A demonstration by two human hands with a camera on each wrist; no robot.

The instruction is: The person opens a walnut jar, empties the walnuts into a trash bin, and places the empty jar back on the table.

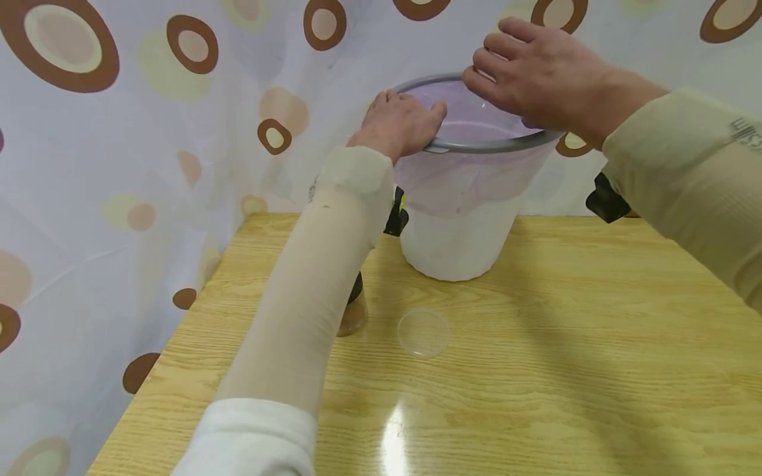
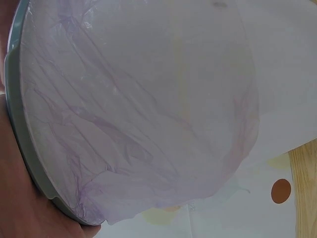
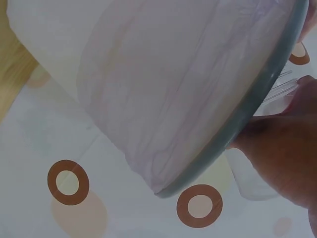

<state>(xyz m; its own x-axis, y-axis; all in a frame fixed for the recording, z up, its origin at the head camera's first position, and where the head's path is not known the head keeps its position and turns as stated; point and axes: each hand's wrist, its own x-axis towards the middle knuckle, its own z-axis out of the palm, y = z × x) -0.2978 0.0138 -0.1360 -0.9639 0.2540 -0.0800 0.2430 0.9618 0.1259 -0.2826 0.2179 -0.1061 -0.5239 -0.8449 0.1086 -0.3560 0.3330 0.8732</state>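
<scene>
Bin (image 1: 452,231) stood upright near the desk (image 1: 595,330)'s far edge; your left hand (image 1: 401,125) lay at its rim (image 1: 488,147), grip unclear, your right hand (image 1: 538,79) gripping a clear container (image 3: 250,183) above.

A white cloth (image 1: 238,53) with brown rings hangs behind the yellow wooden table (image 1: 655,284), where a bright light spot (image 1: 393,436) shines.

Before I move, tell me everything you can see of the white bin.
The bin is white, plastic-looking and narrower towards its base, with a grey rim. A thin, wrinkled, see-through purple liner covers the visible inside and hangs over the outer wall. It stands, mouth up, on the wood-grained table before a patterned cloth. The left hand rests on the rim; the right hand is above its right side, contact uncertain. The bottom inside is hidden.
</scene>
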